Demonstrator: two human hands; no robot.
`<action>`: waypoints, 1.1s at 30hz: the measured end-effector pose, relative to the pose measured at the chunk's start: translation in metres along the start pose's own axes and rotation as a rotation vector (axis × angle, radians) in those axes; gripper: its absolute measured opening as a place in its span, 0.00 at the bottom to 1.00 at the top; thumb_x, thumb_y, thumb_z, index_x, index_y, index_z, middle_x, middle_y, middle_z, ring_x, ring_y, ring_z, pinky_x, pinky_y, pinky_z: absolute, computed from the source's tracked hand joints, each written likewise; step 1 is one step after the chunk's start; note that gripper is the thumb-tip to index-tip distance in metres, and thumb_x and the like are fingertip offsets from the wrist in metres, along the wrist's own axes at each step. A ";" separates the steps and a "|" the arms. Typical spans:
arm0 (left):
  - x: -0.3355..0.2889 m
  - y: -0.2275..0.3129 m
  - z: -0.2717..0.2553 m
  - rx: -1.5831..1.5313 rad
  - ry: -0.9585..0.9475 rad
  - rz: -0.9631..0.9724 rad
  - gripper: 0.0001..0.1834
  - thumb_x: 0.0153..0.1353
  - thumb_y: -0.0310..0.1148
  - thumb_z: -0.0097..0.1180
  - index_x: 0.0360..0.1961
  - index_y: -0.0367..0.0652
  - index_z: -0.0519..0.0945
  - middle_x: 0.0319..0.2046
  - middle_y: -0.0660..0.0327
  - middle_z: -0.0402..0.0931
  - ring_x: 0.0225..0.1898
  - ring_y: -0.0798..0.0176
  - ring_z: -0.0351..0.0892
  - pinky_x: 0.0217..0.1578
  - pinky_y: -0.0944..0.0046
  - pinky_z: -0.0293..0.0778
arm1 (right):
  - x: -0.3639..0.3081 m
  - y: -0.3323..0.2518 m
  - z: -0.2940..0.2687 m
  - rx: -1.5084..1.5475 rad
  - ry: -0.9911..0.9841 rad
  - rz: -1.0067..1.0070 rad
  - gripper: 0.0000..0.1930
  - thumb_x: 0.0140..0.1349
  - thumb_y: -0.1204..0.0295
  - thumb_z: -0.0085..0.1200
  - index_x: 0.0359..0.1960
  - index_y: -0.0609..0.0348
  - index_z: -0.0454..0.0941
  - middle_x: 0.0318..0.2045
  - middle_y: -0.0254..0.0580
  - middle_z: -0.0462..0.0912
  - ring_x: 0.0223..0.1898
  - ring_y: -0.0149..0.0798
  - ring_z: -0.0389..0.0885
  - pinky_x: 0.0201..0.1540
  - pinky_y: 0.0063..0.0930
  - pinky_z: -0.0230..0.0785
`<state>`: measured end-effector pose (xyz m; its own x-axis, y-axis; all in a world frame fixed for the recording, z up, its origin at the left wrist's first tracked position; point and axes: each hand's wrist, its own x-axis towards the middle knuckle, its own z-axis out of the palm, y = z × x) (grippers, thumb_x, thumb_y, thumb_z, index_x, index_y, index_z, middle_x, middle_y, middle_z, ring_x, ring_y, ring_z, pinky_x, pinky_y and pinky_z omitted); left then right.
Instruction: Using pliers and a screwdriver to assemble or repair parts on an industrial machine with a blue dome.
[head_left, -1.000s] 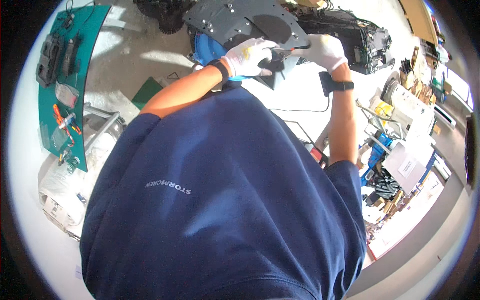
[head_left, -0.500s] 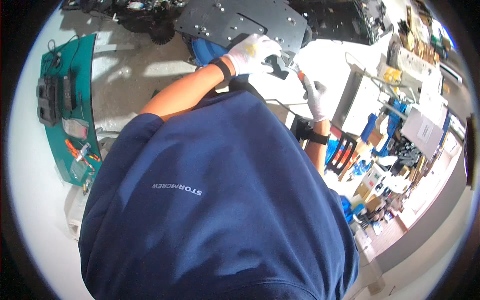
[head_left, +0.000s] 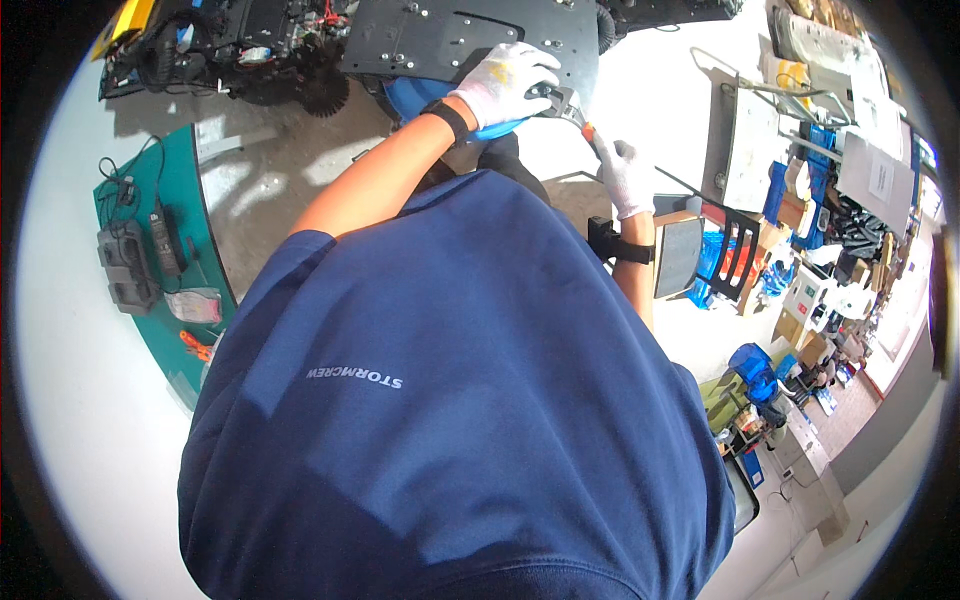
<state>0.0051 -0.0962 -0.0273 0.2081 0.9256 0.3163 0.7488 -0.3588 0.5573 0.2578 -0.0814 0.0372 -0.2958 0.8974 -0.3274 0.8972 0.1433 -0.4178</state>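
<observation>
My left hand (head_left: 508, 85), in a white work glove, is at the near edge of a black metal plate (head_left: 430, 40) studded with bolts. Its fingers curl onto a small black bracket (head_left: 541, 92) there, partly hidden by the glove. My right hand (head_left: 628, 178), also gloved, closes around the end of a wrench-like tool (head_left: 588, 130) with an orange part on its handle. The tool's grey metal head (head_left: 568, 103) meets the bracket beside my left fingertips. Under the plate, a blue rounded object (head_left: 410, 98) shows.
Black machinery with a toothed wheel (head_left: 322, 90) stands at the far left. A green board (head_left: 185, 330) at the left carries a black charger, cables and orange-handled tools. On the right are a dark slatted rack (head_left: 738, 250), a white cart (head_left: 745, 140) and cluttered boxes.
The view has shifted, bringing more of the machinery at the far left into sight. The bracket and tool head now sit closer to the plate's edge. Both hands keep their holds.
</observation>
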 end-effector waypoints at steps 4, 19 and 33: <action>-0.002 0.000 0.004 -0.006 0.038 0.019 0.18 0.55 0.43 0.60 0.45 0.49 0.82 0.54 0.64 0.74 0.59 0.56 0.69 0.63 0.53 0.61 | 0.002 -0.002 0.000 0.111 -0.045 0.135 0.25 0.63 0.48 0.53 0.25 0.59 0.82 0.14 0.41 0.77 0.19 0.38 0.77 0.27 0.33 0.69; -0.004 -0.003 0.007 -0.010 0.066 0.033 0.17 0.54 0.43 0.60 0.44 0.50 0.82 0.51 0.64 0.77 0.57 0.58 0.71 0.61 0.54 0.63 | 0.048 -0.010 0.027 0.160 -0.175 0.208 0.29 0.58 0.42 0.58 0.20 0.60 0.74 0.12 0.34 0.70 0.10 0.29 0.69 0.13 0.25 0.62; -0.005 -0.002 0.005 -0.028 0.095 0.010 0.16 0.52 0.42 0.61 0.42 0.50 0.83 0.49 0.64 0.78 0.56 0.60 0.72 0.61 0.55 0.63 | 0.025 0.012 0.003 0.409 -0.276 0.295 0.27 0.65 0.47 0.51 0.36 0.65 0.79 0.19 0.39 0.79 0.15 0.26 0.73 0.19 0.21 0.65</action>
<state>0.0059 -0.0999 -0.0343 0.1542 0.9068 0.3924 0.7288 -0.3726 0.5745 0.2605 -0.0586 0.0211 -0.1763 0.7252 -0.6656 0.7708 -0.3188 -0.5515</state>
